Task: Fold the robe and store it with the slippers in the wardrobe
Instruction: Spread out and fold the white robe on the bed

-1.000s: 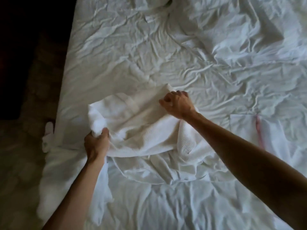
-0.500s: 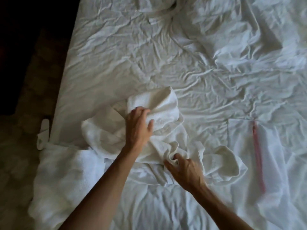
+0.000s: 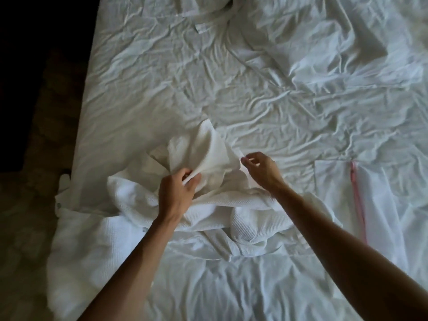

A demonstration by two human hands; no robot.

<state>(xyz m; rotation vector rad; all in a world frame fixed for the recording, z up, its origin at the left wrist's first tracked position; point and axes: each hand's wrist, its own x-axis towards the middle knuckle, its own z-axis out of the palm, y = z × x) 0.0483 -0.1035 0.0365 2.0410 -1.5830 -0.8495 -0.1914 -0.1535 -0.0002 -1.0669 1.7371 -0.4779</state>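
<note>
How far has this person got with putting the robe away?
Early days. The white robe lies bunched on the bed, with no neat fold showing. The left hand grips a raised flap; the right hand pinches its edge. Folding and storing remain; no slippers or wardrobe are in view.

Rumpled bed, robe, possibly pink-zipped bag

A rumpled white bed sheet fills the view; a white bag with a pink zipper lies at three o'clock.
</note>
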